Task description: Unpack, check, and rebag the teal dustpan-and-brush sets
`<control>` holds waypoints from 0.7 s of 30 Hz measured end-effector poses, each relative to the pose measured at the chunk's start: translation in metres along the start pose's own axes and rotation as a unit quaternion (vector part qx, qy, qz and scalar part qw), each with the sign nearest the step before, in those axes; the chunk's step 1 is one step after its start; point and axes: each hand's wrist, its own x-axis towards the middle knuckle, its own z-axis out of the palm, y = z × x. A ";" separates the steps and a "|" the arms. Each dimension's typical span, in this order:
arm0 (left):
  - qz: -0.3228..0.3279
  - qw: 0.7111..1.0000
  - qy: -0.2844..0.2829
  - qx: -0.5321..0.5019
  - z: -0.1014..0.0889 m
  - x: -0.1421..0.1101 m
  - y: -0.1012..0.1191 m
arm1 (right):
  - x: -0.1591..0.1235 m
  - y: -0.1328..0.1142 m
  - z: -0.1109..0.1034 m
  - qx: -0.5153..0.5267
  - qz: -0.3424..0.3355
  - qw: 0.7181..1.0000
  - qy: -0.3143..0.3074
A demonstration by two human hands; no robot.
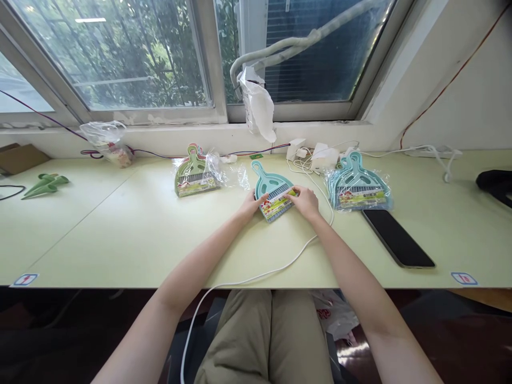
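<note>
A small teal dustpan (264,183) with a hand brush tucked in it lies tilted in front of me on the table. A printed label card (274,202) with a cartoon figure crosses the brush bristles. My left hand (250,205) grips the left edge of the dustpan, thumb on top by the card. At the card's right end my right hand (305,201) has its fingers closed on the edge of the card and dustpan. A green dustpan set (195,173) in clear plastic lies to the left. On the right is a pile of bagged blue dustpan sets (355,178).
A black phone (398,238) lies near the right pile. A white cable (276,270) runs across the table past my right arm and over the front edge. Tangled wires, white adapters (296,149) and a plastic bag (108,143) line the window sill.
</note>
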 end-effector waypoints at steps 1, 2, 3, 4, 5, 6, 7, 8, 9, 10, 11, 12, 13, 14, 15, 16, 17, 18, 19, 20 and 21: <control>0.004 1.000 0.002 0.003 -0.001 0.001 0.000 | 0.000 0.000 0.001 -0.007 -0.003 1.000 0.000; 0.006 1.000 0.003 0.004 -0.001 0.001 0.001 | 0.001 0.001 0.002 -0.014 -0.004 1.000 0.001; 0.006 1.000 0.001 0.004 -0.001 0.001 0.001 | 0.001 0.001 0.002 -0.021 -0.005 1.000 0.002; 0.005 1.000 0.000 0.005 -0.001 0.001 0.001 | 0.001 0.002 0.003 -0.027 -0.004 1.000 0.005; 0.004 1.000 -0.001 0.006 -0.001 0.001 0.002 | 0.002 0.002 0.003 -0.031 -0.004 0.999 0.010; 0.002 1.000 0.000 0.008 0.000 0.001 0.002 | 0.002 0.002 0.003 -0.031 -0.004 0.999 0.017; 0.000 1.000 0.001 0.010 0.000 0.000 0.002 | 0.002 0.002 0.003 -0.026 -0.005 0.999 0.025; -0.001 1.000 0.004 0.011 0.000 0.000 0.003 | 0.002 0.002 0.004 -0.014 -0.007 0.999 0.033; -0.002 1.000 0.008 0.013 0.000 -0.001 0.004 | 0.002 0.002 0.004 0.005 -0.008 0.999 0.043; -0.001 1.000 0.013 0.014 0.001 -0.001 0.004 | 0.002 0.002 0.005 0.030 -0.008 0.998 0.055; 0.001 1.000 0.019 0.012 0.001 -0.001 0.005 | 0.003 0.002 0.005 0.061 -0.005 0.996 0.072; 0.003 1.000 0.025 0.008 0.001 -0.001 0.007 | 0.003 0.003 0.006 0.096 0.003 0.991 0.092; 0.003 0.999 0.032 0.000 0.001 -0.001 0.008 | 0.004 0.003 0.007 0.134 0.017 0.984 0.112; 0.001 0.999 0.039 -0.010 0.001 -0.001 0.009 | 0.004 0.004 0.008 0.174 0.038 0.976 0.128; -0.002 0.999 0.045 -0.023 0.001 -0.001 0.011 | 0.004 0.004 0.010 0.215 0.064 0.965 0.136; -0.005 0.998 0.051 -0.036 0.000 -0.001 0.012 | 0.004 0.004 0.011 0.260 0.093 0.952 0.132; -0.005 0.997 0.058 -0.046 0.000 0.000 0.013 | 0.004 0.003 0.012 0.310 0.122 0.936 0.111; -0.003 0.997 0.063 -0.054 -0.001 0.000 0.015 | 0.003 0.001 0.014 0.363 0.145 0.917 0.074; 0.002 0.996 0.067 -0.058 -0.002 0.000 0.015 | 0.002 -0.001 0.016 0.416 0.158 0.895 0.024; 0.007 0.996 0.067 -0.058 -0.003 0.000 0.016 | 0.000 -0.004 0.018 0.464 0.160 0.871 -0.032; 0.010 0.996 0.064 -0.056 -0.003 0.000 0.016 | -0.003 -0.007 0.020 0.501 0.152 0.848 -0.084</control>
